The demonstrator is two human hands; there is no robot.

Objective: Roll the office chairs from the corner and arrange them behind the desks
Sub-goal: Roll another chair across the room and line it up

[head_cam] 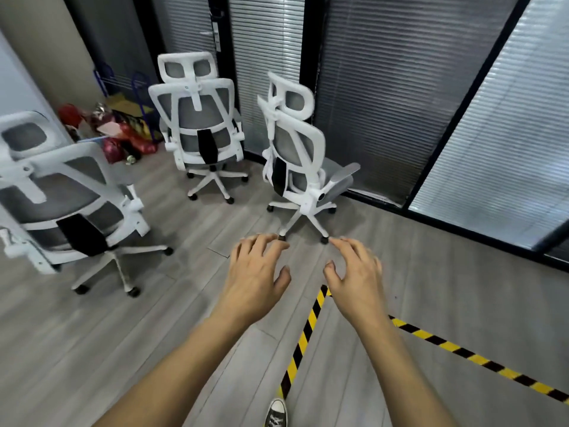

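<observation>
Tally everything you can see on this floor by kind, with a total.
Office chairs, white frame with grey mesh: 3: left chair, back chair, right chair
Hands, both open and empty: 2: left hand, right hand
Shoe: 1
Hazard tape lines, yellow and black: 2
Clutter pile in the corner: 1, items too jumbled to count
Total: 9

We are seeing three chairs standing ahead: one at left, one behind, one right of it.
</observation>
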